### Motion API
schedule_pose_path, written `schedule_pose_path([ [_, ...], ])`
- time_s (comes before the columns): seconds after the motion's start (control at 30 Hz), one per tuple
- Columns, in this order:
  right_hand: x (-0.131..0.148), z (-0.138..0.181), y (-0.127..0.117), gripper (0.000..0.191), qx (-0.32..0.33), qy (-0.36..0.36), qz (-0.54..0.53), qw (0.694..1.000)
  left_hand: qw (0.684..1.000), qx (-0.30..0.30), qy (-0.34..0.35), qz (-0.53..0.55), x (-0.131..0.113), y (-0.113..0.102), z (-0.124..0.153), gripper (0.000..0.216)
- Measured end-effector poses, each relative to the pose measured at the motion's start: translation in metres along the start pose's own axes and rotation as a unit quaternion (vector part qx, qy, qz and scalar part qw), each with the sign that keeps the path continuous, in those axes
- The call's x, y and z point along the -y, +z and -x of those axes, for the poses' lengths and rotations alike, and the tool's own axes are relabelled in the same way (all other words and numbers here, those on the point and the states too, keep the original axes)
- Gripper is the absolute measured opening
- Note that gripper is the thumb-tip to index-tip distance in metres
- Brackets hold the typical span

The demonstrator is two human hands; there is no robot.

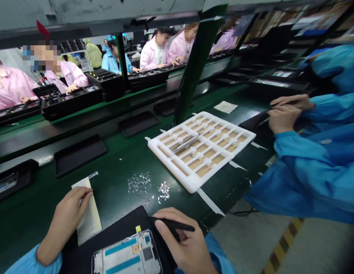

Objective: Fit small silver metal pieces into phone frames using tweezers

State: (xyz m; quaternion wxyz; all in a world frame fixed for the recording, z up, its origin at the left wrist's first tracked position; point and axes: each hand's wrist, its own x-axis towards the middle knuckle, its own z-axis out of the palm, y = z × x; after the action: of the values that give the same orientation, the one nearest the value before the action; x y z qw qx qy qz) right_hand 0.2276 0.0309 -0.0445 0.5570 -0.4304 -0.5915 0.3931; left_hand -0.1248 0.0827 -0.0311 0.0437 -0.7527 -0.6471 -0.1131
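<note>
On the green bench (116,160) is a white foam tray (177,167), and nearer to me lies a black mat (80,253). The phone frame (125,253) sits on this mat, just under my hands. Tiny metal pieces (164,190) lie on the bench between tray and mat. My left hand (67,222) pinches a paper strip (89,217). My right hand (185,239) holds a slim black tool (177,225), its fingers (162,224) closed around it.

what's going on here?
A person at a green assembly bench holds a black pen-like tool in the right hand above a phone frame on a black mat. The left hand rests on a paper strip. Small silver parts lie on the bench beside a white foam tray. A co-worker in blue sits to the right.
</note>
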Motion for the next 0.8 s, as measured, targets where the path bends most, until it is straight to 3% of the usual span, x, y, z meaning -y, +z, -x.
schedule_pose_path([
  [0.17, -0.006, 0.004, -0.003, 0.012, 0.013, -0.017, 0.026, 0.999, 0.998, -0.001, 0.011, -0.069, 0.015, 0.016, -0.042, 0.023],
  [0.27, -0.010, 0.006, -0.005, 0.013, 0.006, -0.023, 0.036, 0.999, 0.990, 0.018, 0.035, -0.133, 0.016, 0.021, -0.052, 0.020],
  [0.5, -0.011, 0.009, -0.007, 0.015, 0.012, -0.011, 0.043, 0.999, 0.966, 0.041, 0.087, -0.238, 0.006, 0.018, -0.044, 0.016],
  [0.67, -0.008, 0.009, -0.006, 0.016, 0.016, -0.004, 0.032, 0.999, 0.966, 0.018, 0.097, -0.240, 0.007, 0.015, -0.042, 0.017],
  [0.8, 0.005, 0.008, -0.013, 0.027, 0.031, -0.032, 0.019, 0.999, 0.971, -0.010, 0.117, -0.210, 0.005, 0.009, -0.041, 0.025],
])
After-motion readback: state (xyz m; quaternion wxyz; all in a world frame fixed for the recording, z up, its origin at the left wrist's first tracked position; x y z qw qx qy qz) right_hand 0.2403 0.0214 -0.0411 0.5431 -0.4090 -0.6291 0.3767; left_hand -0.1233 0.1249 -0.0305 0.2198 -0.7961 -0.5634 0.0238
